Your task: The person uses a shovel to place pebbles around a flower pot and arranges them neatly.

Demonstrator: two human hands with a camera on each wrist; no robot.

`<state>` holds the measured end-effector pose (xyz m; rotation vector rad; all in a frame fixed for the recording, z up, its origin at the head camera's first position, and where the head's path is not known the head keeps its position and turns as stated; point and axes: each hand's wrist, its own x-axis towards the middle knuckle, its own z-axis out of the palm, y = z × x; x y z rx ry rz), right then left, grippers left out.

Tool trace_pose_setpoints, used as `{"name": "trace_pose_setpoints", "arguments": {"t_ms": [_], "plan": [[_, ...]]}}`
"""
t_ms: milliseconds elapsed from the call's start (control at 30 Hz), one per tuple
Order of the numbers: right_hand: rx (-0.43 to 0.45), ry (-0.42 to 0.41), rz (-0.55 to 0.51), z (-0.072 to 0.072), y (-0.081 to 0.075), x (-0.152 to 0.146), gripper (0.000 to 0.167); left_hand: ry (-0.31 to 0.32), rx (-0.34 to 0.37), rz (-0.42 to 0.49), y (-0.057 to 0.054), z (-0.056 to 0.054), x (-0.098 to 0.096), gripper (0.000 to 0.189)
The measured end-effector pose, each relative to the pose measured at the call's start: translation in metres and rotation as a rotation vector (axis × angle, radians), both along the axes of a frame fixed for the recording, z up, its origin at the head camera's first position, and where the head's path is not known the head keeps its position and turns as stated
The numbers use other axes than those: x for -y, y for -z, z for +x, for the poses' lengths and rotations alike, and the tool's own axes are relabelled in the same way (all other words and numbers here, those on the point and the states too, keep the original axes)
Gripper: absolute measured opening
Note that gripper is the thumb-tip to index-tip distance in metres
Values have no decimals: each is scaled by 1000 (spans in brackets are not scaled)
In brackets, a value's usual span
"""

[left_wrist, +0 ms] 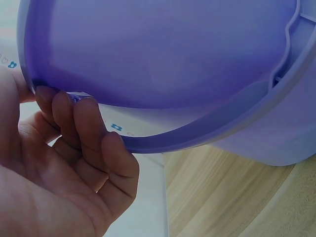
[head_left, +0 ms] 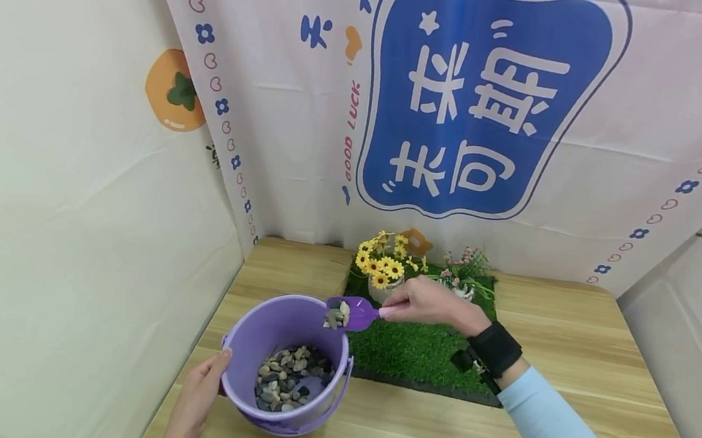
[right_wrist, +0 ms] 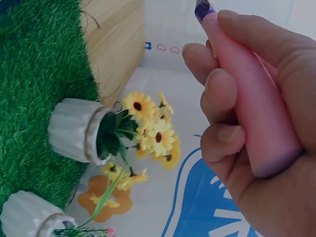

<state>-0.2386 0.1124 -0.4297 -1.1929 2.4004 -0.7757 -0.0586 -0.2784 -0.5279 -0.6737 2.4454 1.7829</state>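
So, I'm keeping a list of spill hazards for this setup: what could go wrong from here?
The purple scoop carries loose pebbles near the purple bucket's rim, so a tilt might drop some onto the artificial grass mat.

The left hand grips the bucket at its rim; a hard pull there could tip it.

The right hand appears close to the white pot of yellow daisy-like flowers, so a backward swing might knock it.
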Motion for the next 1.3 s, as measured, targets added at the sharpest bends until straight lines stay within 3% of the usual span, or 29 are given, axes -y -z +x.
{"name": "trace_pose_setpoints", "arguments": {"t_ms": [333,667,1033,1300], "plan": [[22,54,-9,-4,7,-18,15,-14,-28,24,1,0,-1,58],[39,105,2,-5,7,-36,24,3,-4,44,1,0,0,58],[36,116,26,-9,11,-52,23,2,-9,30,1,1,0,60],[26,133,23,-6,27,-64,21,4,-16,29,0,1,0,60]]}}
